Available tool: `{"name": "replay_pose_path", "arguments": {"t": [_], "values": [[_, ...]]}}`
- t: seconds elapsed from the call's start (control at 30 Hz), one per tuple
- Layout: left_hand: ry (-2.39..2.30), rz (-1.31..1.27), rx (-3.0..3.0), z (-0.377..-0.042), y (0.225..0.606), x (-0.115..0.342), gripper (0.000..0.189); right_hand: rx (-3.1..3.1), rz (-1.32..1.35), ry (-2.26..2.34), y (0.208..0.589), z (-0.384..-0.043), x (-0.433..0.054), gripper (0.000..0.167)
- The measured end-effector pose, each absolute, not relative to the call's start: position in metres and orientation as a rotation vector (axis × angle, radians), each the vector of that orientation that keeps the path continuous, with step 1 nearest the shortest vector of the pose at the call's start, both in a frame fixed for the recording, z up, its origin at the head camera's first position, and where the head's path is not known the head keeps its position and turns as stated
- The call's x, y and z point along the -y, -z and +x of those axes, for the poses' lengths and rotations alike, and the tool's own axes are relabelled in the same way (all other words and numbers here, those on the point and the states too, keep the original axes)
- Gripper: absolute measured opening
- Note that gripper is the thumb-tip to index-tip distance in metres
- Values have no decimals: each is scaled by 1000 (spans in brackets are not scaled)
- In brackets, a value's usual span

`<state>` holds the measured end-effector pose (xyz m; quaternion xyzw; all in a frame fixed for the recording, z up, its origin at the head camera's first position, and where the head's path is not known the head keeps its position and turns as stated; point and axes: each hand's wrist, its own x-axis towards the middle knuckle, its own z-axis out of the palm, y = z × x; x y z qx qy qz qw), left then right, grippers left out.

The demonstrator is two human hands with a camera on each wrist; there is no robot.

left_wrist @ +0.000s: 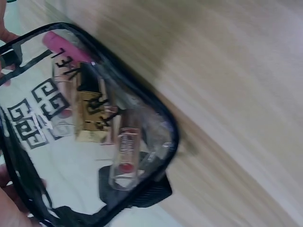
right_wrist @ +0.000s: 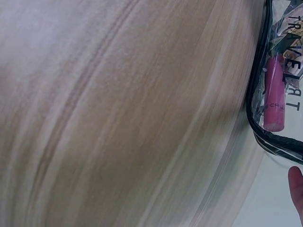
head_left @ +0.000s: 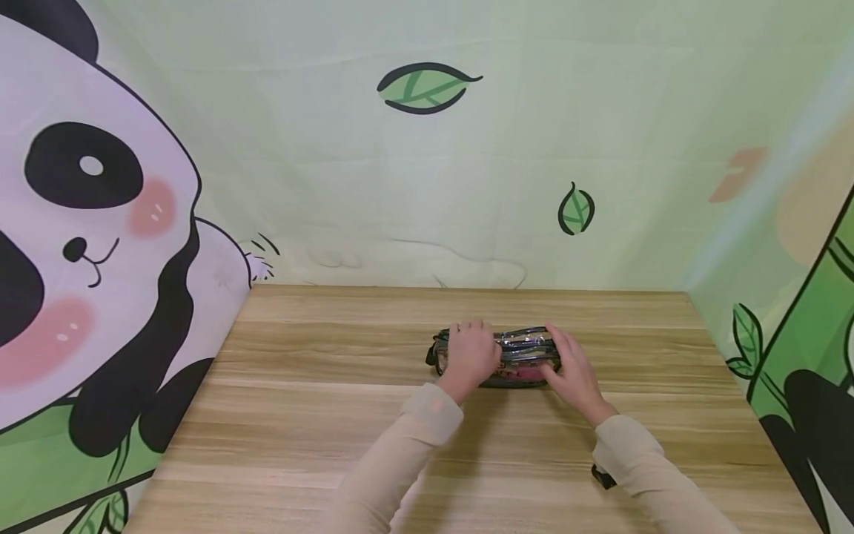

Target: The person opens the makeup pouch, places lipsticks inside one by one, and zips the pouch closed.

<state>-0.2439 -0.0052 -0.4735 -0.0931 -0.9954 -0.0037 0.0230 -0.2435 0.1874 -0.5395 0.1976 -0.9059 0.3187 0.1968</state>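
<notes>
A clear cosmetic bag (head_left: pixel 527 345) with black trim stands on the wooden table, held between both hands. My left hand (head_left: pixel 472 352) grips its top near the left end, fingers bent over the edge. At the right end, my right hand (head_left: pixel 577 378) holds the corner, thumb in front and fingers at the top. Through the clear side show a pink tube (right_wrist: pixel 274 99), a gold case (left_wrist: pixel 92 116) and a clear lipstick tube (left_wrist: pixel 126 151). Black lettering and a square pattern mark the plastic. A black strap tab (left_wrist: pixel 151 194) sticks out at one end.
The wooden table (head_left: pixel 300 445) reaches back to a pale green cloth backdrop (head_left: pixel 320 148) printed with a panda and leaves. A small black object (head_left: pixel 603 476) shows beside the right cuff.
</notes>
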Motion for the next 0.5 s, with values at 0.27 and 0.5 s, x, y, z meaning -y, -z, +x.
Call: {"name": "replay_pose_path", "arguments": {"t": [0.27,0.5], "values": [[133,-334,2874,-239,484,20,29,2566,536,-896,539,-242,-187,64],[169,-322,2729,-238,492,29,21,2590,523,-913,537,-241,-187,64]]}}
